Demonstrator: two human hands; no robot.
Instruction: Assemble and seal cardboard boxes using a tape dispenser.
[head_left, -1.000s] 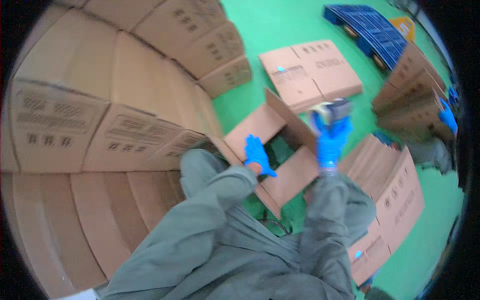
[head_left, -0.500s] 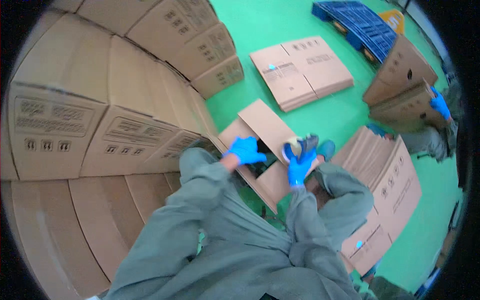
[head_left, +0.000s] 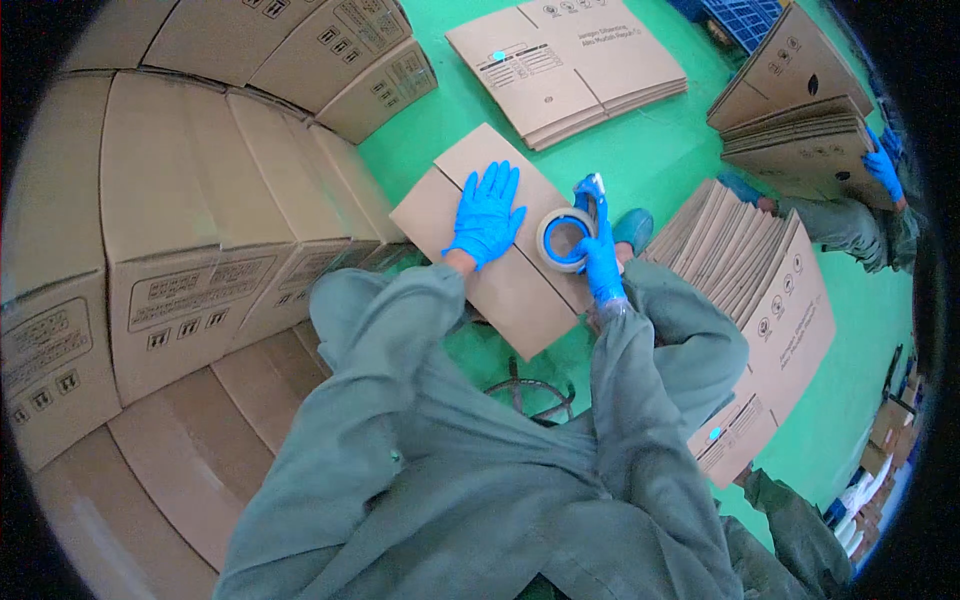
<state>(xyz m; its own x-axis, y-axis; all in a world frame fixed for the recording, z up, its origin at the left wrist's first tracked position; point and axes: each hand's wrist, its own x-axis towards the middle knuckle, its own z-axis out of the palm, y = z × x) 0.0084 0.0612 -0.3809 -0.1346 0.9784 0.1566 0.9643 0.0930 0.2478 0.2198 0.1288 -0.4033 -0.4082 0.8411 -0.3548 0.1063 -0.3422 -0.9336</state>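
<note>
A cardboard box (head_left: 525, 300) stands between my knees, its top flaps folded down so that they meet along a seam. My left hand (head_left: 487, 215), in a blue glove, lies flat on the top with its fingers stretched out. My right hand (head_left: 602, 268), gloved too, is closed around the handle of a tape dispenser (head_left: 547, 240). The dispenser carries a wide tape roll and is at the right side of the box top. Whether the tape touches the cardboard, I cannot tell.
Closed cartons (head_left: 175, 180) are stacked along the left. Ahead lies a pile of flat cartons (head_left: 580, 70); more flattened cartons (head_left: 770, 310) lean at my right. A co-worker's gloved hand (head_left: 882, 170) holds flat cartons near a blue pallet (head_left: 745, 22).
The box's open flaps have come down, covering the dark opening. My left hand has moved from the flap edge onto the top, fingers spread. The dispenser has turned in my right hand.
</note>
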